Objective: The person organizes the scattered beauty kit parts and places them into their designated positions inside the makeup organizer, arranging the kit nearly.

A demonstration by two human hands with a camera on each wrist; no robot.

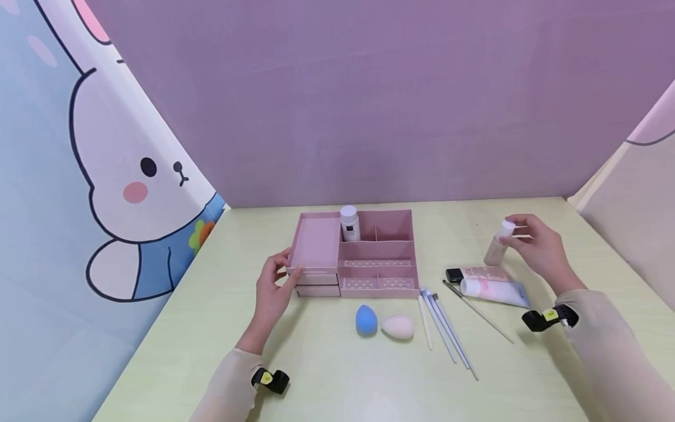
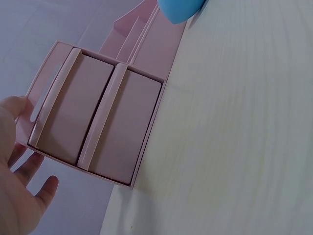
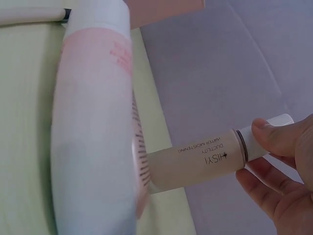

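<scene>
My right hand [image 1: 541, 246] pinches the white cap of a beige foundation bottle [image 1: 495, 251], thumb on one side and fingers on the other. The right wrist view shows lettering on this bottle [image 3: 200, 159]; its base is partly behind a tube, so I cannot tell whether it touches the table. At the left front corner of a pink desk organizer [image 1: 316, 240], my left hand [image 1: 271, 293] holds the top tray's edge, thumb at the rim and fingers along the side. Both drawers [image 2: 122, 127] below are closed. A white-capped bottle [image 1: 350, 225] stands upright in a rear compartment.
Before the organizer lie a blue makeup sponge [image 1: 366, 320] and a pale pink sponge [image 1: 398, 327]. Several makeup brushes [image 1: 448, 328] lie to their right. A white-pink tube [image 1: 493, 290] and a black-capped tube [image 1: 482, 273] lie near the right hand. A purple backdrop [image 1: 390, 105] stands behind the table.
</scene>
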